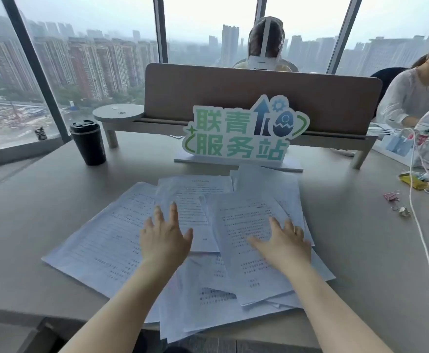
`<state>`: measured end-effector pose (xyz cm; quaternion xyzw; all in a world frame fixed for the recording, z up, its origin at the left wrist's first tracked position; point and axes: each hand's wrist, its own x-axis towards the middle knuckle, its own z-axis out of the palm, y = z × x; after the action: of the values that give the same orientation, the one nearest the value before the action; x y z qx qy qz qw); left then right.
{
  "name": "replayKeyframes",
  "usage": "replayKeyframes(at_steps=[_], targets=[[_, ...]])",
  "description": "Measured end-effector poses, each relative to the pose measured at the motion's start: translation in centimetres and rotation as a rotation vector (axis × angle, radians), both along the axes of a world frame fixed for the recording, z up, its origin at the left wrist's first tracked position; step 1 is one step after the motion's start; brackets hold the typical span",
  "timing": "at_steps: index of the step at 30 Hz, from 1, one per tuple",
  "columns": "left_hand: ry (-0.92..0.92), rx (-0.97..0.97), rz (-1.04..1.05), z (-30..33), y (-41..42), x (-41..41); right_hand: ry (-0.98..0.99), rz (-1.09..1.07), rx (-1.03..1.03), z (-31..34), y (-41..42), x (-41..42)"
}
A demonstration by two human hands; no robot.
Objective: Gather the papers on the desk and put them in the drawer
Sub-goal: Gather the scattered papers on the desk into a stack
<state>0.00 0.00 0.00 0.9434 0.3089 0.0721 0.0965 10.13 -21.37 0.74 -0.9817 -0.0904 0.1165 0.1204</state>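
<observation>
Gathering step, at its start. My left hand (pixel 164 236) and right hand (pixel 283 242) lie flat and spread, fingers extended, gripping nothing, palms down on the papers (pixel 111 240). The sheets sprawl loosely overlapped under and around both hands on the table (pixel 361 250), some overhanging its near edge below my wrists. A black cup (pixel 88 142) stands well beyond my left hand, a sign (pixel 244 131) just past the sheets. No drawer is in view. Next, I judge, both hands must sweep inward to square the pile.
</observation>
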Motion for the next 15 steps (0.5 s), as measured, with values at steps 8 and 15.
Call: replayKeyframes(at_steps=[8,15], targets=[[0.042,-0.24,0.182,-0.1,2.1,-0.4,0.093,-0.151,-0.081,0.5,-2.2,1.9],[-0.157,-0.396,0.19,-0.8,3.0,-0.4,0.062,-0.232,0.023,-0.5,-2.9,3.3]])
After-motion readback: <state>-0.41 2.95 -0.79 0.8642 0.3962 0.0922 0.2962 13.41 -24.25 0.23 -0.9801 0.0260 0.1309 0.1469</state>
